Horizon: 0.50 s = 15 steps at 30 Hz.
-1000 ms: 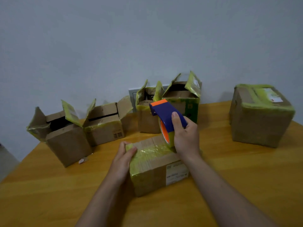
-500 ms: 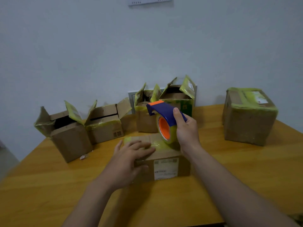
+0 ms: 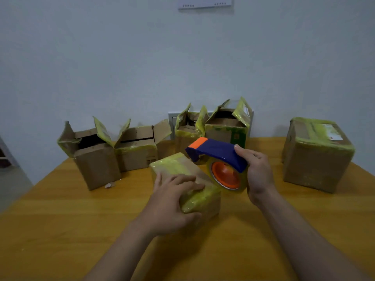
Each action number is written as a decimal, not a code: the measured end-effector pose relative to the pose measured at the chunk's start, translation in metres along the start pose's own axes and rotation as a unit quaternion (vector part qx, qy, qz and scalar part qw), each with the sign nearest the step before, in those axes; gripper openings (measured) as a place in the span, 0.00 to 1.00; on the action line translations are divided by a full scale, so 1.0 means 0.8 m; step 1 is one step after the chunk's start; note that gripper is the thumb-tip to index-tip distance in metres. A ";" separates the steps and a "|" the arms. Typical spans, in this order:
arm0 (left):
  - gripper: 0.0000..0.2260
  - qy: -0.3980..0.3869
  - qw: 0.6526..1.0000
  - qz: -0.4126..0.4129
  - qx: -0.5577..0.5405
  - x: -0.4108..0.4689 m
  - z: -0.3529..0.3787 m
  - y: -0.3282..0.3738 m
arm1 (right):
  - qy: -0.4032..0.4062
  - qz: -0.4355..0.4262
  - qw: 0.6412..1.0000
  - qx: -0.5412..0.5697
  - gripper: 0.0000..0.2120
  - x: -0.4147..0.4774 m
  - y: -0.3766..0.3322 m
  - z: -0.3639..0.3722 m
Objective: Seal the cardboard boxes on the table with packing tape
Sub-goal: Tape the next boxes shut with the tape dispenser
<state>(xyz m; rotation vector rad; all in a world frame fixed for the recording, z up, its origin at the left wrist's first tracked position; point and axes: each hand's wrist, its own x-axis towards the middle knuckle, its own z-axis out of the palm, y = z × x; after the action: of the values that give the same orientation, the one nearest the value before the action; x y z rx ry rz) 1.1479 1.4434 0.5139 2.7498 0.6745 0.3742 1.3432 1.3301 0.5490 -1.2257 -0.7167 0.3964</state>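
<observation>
The left grip [image 3: 172, 201] is closed on the small box [image 3: 174, 165]. Its fingers lie across the top and the thumb is wrapped over the near face, so the box sits directly under that grip on the worktop [image 3: 81, 220], turned with one corner toward the person. The right grip [image 3: 257, 173] is curled round the blue handle of the tape dispenser [image 3: 219, 153], holding it up just to the right of the left grip. The orange-cored roll [image 3: 226, 176] is close against the box's right edge, though I cannot tell if the tape is touching. Yellowish tape already covers the box's top and near end, so the step in hand looks like turning this box for a last strip, or checking it before setting it aside. Beyond the left grip stand four open boxes [image 3: 95, 159] with their flaps up, and well to the right of the right grip is a sealed box [image 3: 316, 159]. If another strip is needed, the next move calls for the dispenser's front edge to be pressed onto the cardboard while the left grip steadies the box, then drawn across the seam and cut. Otherwise an open box must be brought in and its flaps folded shut.
</observation>
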 end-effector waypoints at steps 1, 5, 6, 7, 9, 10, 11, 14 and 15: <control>0.31 -0.011 1.000 0.005 -0.026 0.004 -0.005 -0.008 | -0.007 -0.005 1.000 -0.003 0.16 0.000 0.000 -0.005; 0.32 -0.025 0.999 0.020 -0.026 0.017 -0.013 -0.029 | -0.039 -0.014 0.999 0.005 0.14 0.000 -0.004 -0.017; 0.32 -0.028 0.999 0.015 -0.032 0.018 -0.013 -0.032 | -0.051 -0.017 0.999 0.006 0.13 -0.001 -0.006 -0.019; 0.32 -0.026 0.998 0.005 -0.059 0.018 -0.014 -0.034 | -0.064 -0.022 0.998 0.006 0.13 -0.002 -0.006 -0.022; 0.28 0.017 0.978 -0.037 -0.206 0.016 -0.023 -0.032 | -0.093 -0.030 0.995 0.013 0.12 -0.006 -0.008 -0.028; 0.22 0.066 0.949 -0.065 -0.301 0.016 -0.029 -0.028 | -0.107 -0.034 0.994 0.020 0.12 -0.008 -0.009 -0.029; 0.14 0.104 0.907 -0.102 -0.394 0.019 -0.037 -0.022 | -0.119 -0.037 0.992 0.028 0.13 -0.009 -0.011 -0.030; 0.21 0.059 0.792 -0.180 -0.580 0.030 -0.058 -0.001 | -0.163 -0.050 0.984 0.057 0.13 -0.012 -0.014 -0.026; 0.20 0.030 0.765 -0.178 -0.618 0.031 -0.064 0.004 | -0.176 -0.052 0.981 0.067 0.13 -0.011 -0.015 -0.023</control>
<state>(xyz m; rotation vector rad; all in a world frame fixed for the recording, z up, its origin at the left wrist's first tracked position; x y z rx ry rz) 1.1544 1.4632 0.5667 1.3198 0.6039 0.5461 1.3479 1.3077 0.5551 -0.9961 -1.0353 0.5728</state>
